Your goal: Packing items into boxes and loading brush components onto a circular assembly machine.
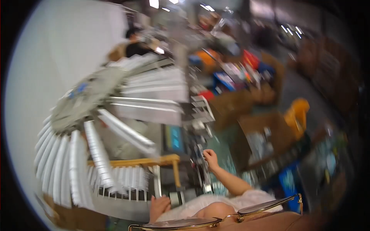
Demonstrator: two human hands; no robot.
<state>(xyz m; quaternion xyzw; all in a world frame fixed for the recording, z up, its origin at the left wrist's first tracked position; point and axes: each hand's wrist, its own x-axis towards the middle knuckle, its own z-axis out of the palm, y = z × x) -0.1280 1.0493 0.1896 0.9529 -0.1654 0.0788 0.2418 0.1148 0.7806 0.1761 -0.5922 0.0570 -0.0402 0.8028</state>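
My right hand [210, 157] is raised over the metal parts [198, 134] of the machine, its fingers curled closed. Whether anything sits in them is too small and blurred to make out. Low in front of my body, my left hand [160, 204] has its fingers partly apart, and no object shows in it. Beside it is a small pale, box-like part [175, 198]. To the left stands a large carousel with a grey round hub [86, 98] and many long white arms [98, 154] fanning outward.
A yellow rail [142, 159] runs below the carousel, near a lit control screen [173, 138]. Open cardboard boxes [227, 109] and an orange-yellow item [298, 115] lie to the right. Another person [135, 46] is at the far side. Glasses [239, 217] cross the lower edge.
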